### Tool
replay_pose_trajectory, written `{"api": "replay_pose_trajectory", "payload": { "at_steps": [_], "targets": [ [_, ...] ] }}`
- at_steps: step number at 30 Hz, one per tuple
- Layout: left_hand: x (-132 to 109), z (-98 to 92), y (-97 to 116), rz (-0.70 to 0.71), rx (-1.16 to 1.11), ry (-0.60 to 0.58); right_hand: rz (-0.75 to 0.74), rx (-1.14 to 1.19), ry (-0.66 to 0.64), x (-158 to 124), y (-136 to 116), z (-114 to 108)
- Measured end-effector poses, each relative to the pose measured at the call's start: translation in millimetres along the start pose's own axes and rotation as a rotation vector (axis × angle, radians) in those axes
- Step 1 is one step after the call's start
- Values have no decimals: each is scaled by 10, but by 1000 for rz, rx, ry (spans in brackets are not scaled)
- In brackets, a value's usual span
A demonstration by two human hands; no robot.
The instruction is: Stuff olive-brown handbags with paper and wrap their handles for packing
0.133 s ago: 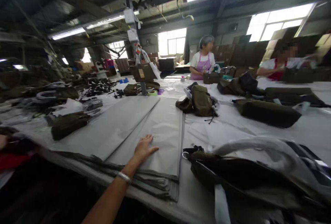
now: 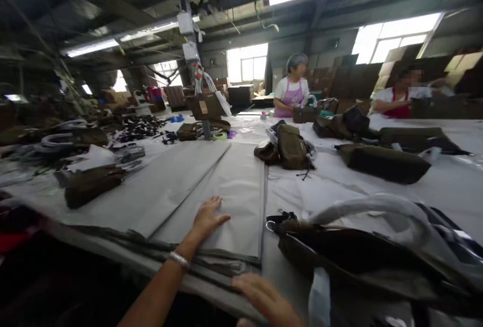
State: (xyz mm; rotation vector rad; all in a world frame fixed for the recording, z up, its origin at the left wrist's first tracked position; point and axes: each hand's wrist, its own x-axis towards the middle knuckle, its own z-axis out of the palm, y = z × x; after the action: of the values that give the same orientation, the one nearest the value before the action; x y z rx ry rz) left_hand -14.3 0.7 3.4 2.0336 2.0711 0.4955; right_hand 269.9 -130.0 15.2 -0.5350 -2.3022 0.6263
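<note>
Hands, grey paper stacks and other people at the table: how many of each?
Hands: 2, the left hand flat on the right paper stack, the right hand at its near edge
Grey paper stacks: 2, counting the left paper stack
Other people: 2, a person in a pink apron and a person in red and white
Total: 6

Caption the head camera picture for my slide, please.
Left hand flat on a stack of large grey paper sheets, right hand at its near edge, dark olive fabric bag alongside.
</note>
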Motion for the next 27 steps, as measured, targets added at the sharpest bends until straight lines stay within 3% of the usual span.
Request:
{"api": "replay_pose_trajectory", "payload": {
  "at_steps": [4,7,12,16,19,23,27],
  "targets": [
    [20,-1,-52,19,-15,36,61,-296,387,239,150,161],
    [54,-9,-82,15,-28,67,147,-262,513,365,314,188],
    [150,-80,-149,-19,-61,105,375,102,624,712,642,182],
    [205,-113,-168,-48,-96,120,546,567,839,1082,1021,213],
    [221,-110,-153,-62,-109,112,632,739,932,1250,1338,245],
    [223,-121,-119,-89,-98,104,725,880,980,1225,1638,239],
    [219,-181,-58,-102,-73,105,796,988,1018,1113,1732,176]
  ]
}}
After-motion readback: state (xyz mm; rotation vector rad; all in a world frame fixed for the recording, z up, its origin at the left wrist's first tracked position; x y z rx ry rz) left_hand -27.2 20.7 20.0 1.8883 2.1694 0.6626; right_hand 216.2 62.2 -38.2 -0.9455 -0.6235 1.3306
